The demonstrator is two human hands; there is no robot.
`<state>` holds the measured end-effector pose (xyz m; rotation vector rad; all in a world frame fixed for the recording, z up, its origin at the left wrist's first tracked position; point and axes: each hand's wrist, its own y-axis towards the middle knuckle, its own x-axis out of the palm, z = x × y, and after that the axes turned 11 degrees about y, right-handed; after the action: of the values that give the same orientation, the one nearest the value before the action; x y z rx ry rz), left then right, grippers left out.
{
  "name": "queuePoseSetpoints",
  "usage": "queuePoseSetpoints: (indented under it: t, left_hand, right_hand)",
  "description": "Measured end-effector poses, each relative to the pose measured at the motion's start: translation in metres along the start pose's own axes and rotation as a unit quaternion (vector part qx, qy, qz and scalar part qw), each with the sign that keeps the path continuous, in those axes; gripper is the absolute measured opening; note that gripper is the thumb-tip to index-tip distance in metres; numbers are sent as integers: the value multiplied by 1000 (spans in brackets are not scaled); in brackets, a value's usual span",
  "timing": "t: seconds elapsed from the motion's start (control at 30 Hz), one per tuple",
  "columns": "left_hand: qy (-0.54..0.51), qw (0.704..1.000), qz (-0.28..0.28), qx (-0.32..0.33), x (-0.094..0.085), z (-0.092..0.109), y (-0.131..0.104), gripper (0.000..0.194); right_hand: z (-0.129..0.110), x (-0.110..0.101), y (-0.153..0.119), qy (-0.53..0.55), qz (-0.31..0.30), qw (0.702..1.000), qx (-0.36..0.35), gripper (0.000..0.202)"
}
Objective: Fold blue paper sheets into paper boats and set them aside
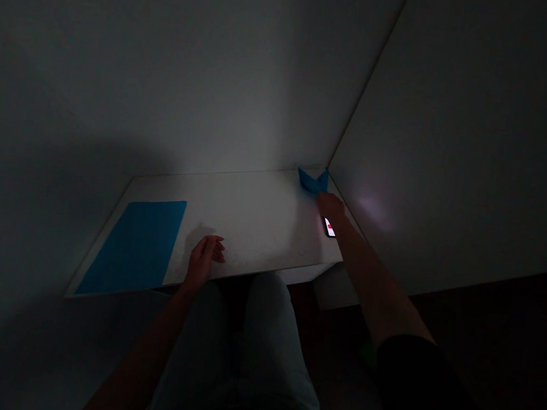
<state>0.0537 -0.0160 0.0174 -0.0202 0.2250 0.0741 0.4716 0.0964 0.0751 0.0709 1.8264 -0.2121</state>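
Observation:
A blue folded-paper boat [310, 183] is at the far right corner of the white table. My right hand [330, 206] reaches out to it, its fingers closed at the boat's near right side; the fingertips are partly hidden. Below that hand lies a phone [330, 227] with a lit screen, partly covered by my wrist and forearm. My left hand [207, 255] rests at the table's front edge, fingers loosely bent and apart, holding nothing. To its left, a flat blue sheet of paper [137, 243] lies on the table.
The white table [248, 209] stands against a back wall [235, 98], with a side wall [453, 151] at its right. An open drawer [308, 274] appears under the front edge, near my legs [271, 334]. The room is dim.

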Motion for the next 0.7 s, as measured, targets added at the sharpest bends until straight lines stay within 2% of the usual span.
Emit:
queuePoseSetpoints:
  t: [0.2, 0.33, 0.4, 0.5, 0.6, 0.7]
  left_hand:
    - [29, 999, -26, -1, 7, -1, 4, 58]
    - [20, 998, -49, -21, 10, -1, 15, 61]
    - [12, 999, -39, -18, 3, 0, 19, 63]
    - [69, 997, 5, 30, -27, 0, 16, 55]
    - [213, 970, 44, 108, -81, -11, 1, 51]
    - [365, 917, 58, 150, -141, -31, -24, 78]
  right_hand:
    - [-9, 1, -10, 79, 111, 991, -10, 42]
    - [-27, 3, -32, 96, 130, 985, -56, 38]
    - [-40, 13, -48, 109, 118, 982, -95, 37]
    - [-64, 40, -75, 151, 103, 970, -158, 34]
    - [-86, 73, -99, 223, 97, 947, -210, 32]
    - [-107, 101, -116, 285, 64, 923, -249, 33]
